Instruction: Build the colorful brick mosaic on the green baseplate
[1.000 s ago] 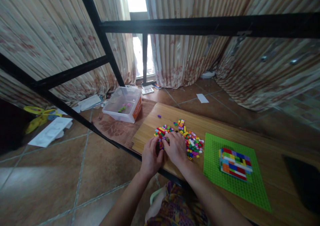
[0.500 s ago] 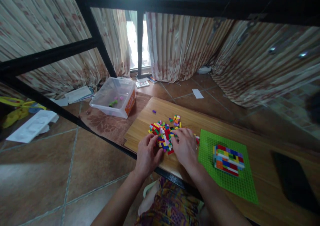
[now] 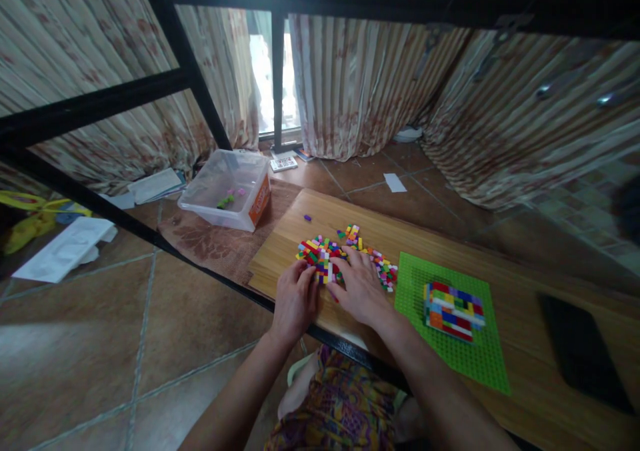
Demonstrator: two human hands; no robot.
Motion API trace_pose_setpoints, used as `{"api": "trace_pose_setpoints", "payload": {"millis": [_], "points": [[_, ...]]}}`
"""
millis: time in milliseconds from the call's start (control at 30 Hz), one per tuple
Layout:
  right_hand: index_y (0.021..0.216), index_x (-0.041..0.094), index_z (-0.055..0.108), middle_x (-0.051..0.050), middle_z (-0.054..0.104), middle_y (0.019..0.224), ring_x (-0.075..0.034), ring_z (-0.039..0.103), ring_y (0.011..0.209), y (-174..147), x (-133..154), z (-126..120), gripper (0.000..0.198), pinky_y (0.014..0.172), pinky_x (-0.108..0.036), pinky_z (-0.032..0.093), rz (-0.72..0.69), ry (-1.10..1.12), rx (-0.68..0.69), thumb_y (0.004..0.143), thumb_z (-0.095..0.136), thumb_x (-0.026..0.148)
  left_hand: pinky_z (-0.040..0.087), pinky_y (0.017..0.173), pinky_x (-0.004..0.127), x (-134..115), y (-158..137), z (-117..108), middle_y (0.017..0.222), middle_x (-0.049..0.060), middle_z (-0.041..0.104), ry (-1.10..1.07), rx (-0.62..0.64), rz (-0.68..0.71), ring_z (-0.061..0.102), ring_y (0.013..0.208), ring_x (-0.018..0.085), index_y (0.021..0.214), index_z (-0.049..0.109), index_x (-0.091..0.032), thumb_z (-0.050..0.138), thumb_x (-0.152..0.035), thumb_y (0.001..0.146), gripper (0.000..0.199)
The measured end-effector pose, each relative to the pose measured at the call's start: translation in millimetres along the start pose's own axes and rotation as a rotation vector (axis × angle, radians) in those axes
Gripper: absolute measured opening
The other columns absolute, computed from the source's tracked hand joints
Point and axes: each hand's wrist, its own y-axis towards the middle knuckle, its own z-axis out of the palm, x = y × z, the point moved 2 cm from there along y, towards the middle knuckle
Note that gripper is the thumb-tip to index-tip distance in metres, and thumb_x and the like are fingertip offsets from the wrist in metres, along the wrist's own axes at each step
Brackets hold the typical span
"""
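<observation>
A pile of small multicoloured building bricks (image 3: 324, 254) lies on the wooden table. My left hand (image 3: 295, 298) rests at the pile's near left edge, its fingers bent against the bricks and its thumb low beside them. My right hand (image 3: 359, 284) is over the pile's right part, fingers spread and thumb apart, covering some bricks. A small red piece shows by the right thumb. Right of the pile, a green baseplate (image 3: 407, 304) carries a block-shaped build of stacked coloured bricks (image 3: 454, 311); neither hand touches it.
One purple brick (image 3: 307, 218) lies apart near the table's far left. A clear plastic bin (image 3: 215, 214) with a few green and pink pieces stands on a brown mat (image 3: 210, 251) beyond. A dark flat object (image 3: 583, 348) lies at right. Black metal bars (image 3: 205, 98) cross the view.
My right hand has shifted slightly left and nearer, uncovering bricks on the pile's right side. The left thumb has drawn in towards the fingers. The view has tipped slightly.
</observation>
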Motion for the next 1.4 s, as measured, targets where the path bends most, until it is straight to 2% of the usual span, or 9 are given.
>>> {"api": "trace_pose_setpoints", "payload": {"millis": [333, 467, 600, 900, 1033, 1133, 1200, 1300, 1400], "points": [[0.114, 0.018, 0.063, -0.014, 0.047, 0.136, -0.033, 0.037, 0.125, 12.7, 11.6, 5.0, 0.045, 0.104, -0.048, 0.032, 0.101, 0.008, 0.028, 0.071, 0.065, 0.032, 0.049, 0.093, 0.041, 0.2, 2.0, 2.8, 0.117, 0.011, 0.06, -0.011, -0.034, -0.034, 0.059, 0.108, 0.024, 0.105, 0.064, -0.018, 0.053, -0.026, 0.09, 0.02], [0.107, 0.015, 0.064, -0.016, 0.05, 0.132, -0.034, 0.039, 0.122, 16.0, 17.7, 8.5, 0.038, 0.102, -0.05, 0.033, 0.175, 0.002, -0.022, 0.07, 0.062, 0.025, 0.049, 0.094, 0.041, 1.2, 1.7, 3.4, 0.119, 0.011, 0.06, -0.024, -0.04, -0.035, 0.059, 0.109, 0.025, 0.105, 0.064, -0.019, 0.053, -0.026, 0.09, 0.021], [0.097, 0.016, 0.065, -0.016, 0.051, 0.13, -0.033, 0.039, 0.122, 12.9, 16.7, 11.2, 0.027, 0.101, -0.048, 0.035, 0.123, 0.022, -0.099, 0.073, 0.06, 0.027, 0.049, 0.096, 0.042, 2.0, 1.3, 3.4, 0.119, 0.012, 0.06, -0.066, -0.044, -0.051, 0.058, 0.11, 0.025, 0.108, 0.063, -0.018, 0.052, -0.026, 0.091, 0.023], [0.1, 0.015, 0.063, -0.016, 0.05, 0.134, -0.032, 0.038, 0.127, -2.7, 8.3, -4.0, 0.028, 0.107, -0.048, 0.033, 0.033, 0.051, -0.273, 0.075, 0.065, 0.027, 0.042, 0.104, 0.044, -0.6, 1.8, -10.4, 0.121, 0.012, 0.058, -0.295, -0.188, -0.15, 0.053, 0.118, 0.024, 0.118, 0.059, -0.018, 0.059, -0.032, 0.087, 0.033], [0.103, 0.016, 0.062, -0.015, 0.052, 0.133, -0.031, 0.039, 0.127, -16.0, 15.2, -14.4, 0.03, 0.109, -0.049, 0.032, 0.043, 0.126, -0.365, 0.076, 0.067, 0.029, 0.048, 0.093, 0.038, -16.4, 5.2, -11.7, 0.115, 0.01, 0.062, -0.59, -0.104, -0.261, 0.06, 0.103, 0.021, 0.119, 0.058, -0.019, 0.063, -0.035, 0.084, 0.039], [0.104, 0.018, 0.062, -0.013, 0.056, 0.128, -0.03, 0.042, 0.125, -28.6, 18.9, -20.4, 0.031, 0.109, -0.049, 0.032, 0.067, 0.241, -0.427, 0.076, 0.067, 0.027, 0.051, 0.081, 0.031, -31.3, 9.4, -10.7, 0.098, 0.006, 0.067, -0.937, 0.061, -0.364, 0.062, 0.086, 0.018, 0.104, 0.064, -0.017, 0.063, -0.037, 0.082, 0.029], [0.106, 0.02, 0.061, -0.011, 0.06, 0.123, -0.028, 0.048, 0.12, -36.8, 18.0, -24.0, 0.033, 0.106, -0.047, 0.036, 0.115, 0.384, -0.433, 0.075, 0.067, 0.027, 0.05, 0.077, 0.028, -39.2, 11.8, -13.8, 0.088, 0.004, 0.068, -1.065, 0.131, -0.403, 0.061, 0.082, 0.016, 0.092, 0.067, -0.016, 0.064, -0.036, 0.081, 0.023], [0.108, 0.021, 0.062, -0.008, 0.066, 0.108, -0.023, 0.06, 0.099, -47.0, 12.6, -28.3, 0.034, 0.09, -0.04, 0.048, 0.268, 0.763, -0.364, 0.076, 0.067, 0.032, 0.048, 0.072, 0.024, -46.2, 13.2, -21.8, 0.08, 0.001, 0.066, -1.102, 0.166, -0.439, 0.059, 0.076, 0.014, 0.086, 0.068, -0.016, 0.067, -0.034, 0.078, 0.019], [0.1, 0.021, 0.066, -0.004, 0.07, 0.091, -0.019, 0.064, 0.083, -53.5, 10.3, -32.4, 0.028, 0.077, -0.034, 0.051, 0.344, 1.142, -0.272, 0.078, 0.065, 0.038, 0.048, 0.066, 0.023, -53.2, 11.5, -26.4, 0.076, 0.001, 0.065, -1.114, 0.224, -0.465, 0.057, 0.071, 0.013, 0.086, 0.068, -0.016, 0.07, -0.035, 0.075, 0.022]]}}
